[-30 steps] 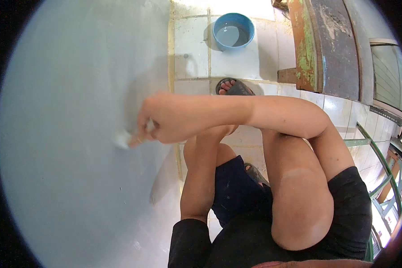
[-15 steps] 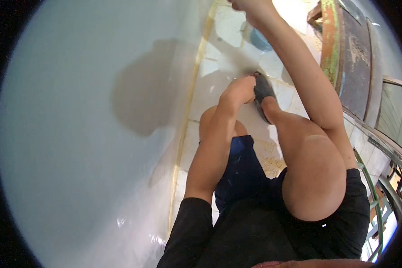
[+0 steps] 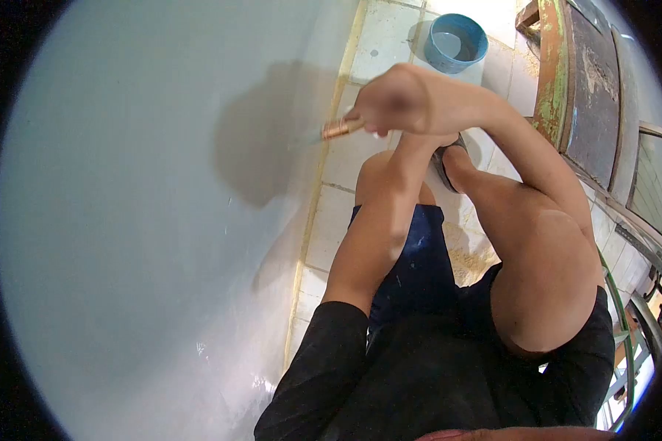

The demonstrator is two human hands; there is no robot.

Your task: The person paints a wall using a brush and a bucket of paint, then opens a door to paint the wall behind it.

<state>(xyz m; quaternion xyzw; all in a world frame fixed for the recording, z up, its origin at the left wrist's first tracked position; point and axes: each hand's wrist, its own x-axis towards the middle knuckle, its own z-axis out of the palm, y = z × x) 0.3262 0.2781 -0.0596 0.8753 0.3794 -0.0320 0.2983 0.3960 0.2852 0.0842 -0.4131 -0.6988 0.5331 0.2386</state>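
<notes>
My right hand, blurred by motion, is closed around a paintbrush with a copper-coloured band. The brush points left, and its blurred bristle end is over the pale blue-grey wall; whether it touches cannot be made out. My left forearm reaches up between my knees, and my left hand is mostly hidden behind the right wrist, its fingers out of sight. A blue bucket holding greyish liquid stands on the floor above my right hand.
White floor tiles meet the wall along a yellowish strip. A worn wooden piece of furniture with peeling green paint stands at the upper right. Green metal bars are at the right edge. My sandalled foot is beyond my hands.
My right hand has come from the top edge near the bucket down and left to the wall side. The left hand has become mostly hidden behind it. The view has shifted slightly.
</notes>
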